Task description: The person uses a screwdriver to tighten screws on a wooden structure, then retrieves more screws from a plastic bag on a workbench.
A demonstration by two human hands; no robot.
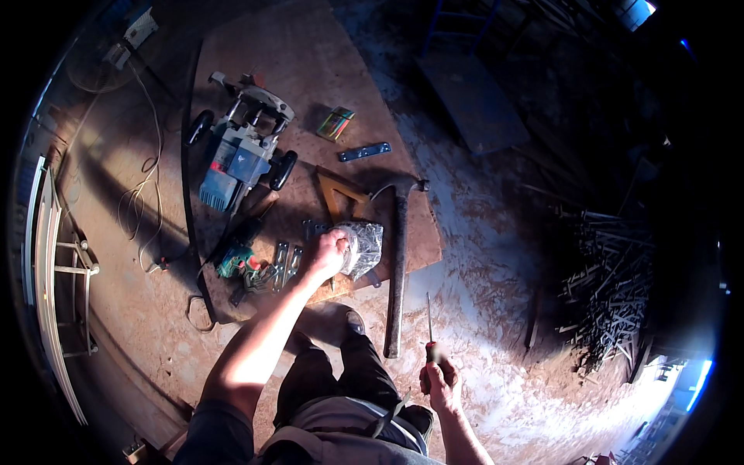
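Observation:
My left hand [330, 249] is closed on the side of a crumpled clear plastic bag [364, 249] near the front edge of the board. What the bag holds cannot be made out. Lower right, off the board, my right hand [442, 380] grips a screwdriver [430, 325] by its dark handle, its thin shaft pointing away from me. Between the two hands, a hammer [398, 271] lies with its long dark handle jutting past the board's front edge. Just beyond the bag rests a brown triangular set square [332, 192].
The wooden board [310, 46] carries a blue router [239, 159], a green drill [234, 262], a coloured pack [335, 122], a metal bar [364, 152] and several small metal pieces [288, 260]. A cable [159, 147] trails at left. Metal strips [612, 287] are heaped at right.

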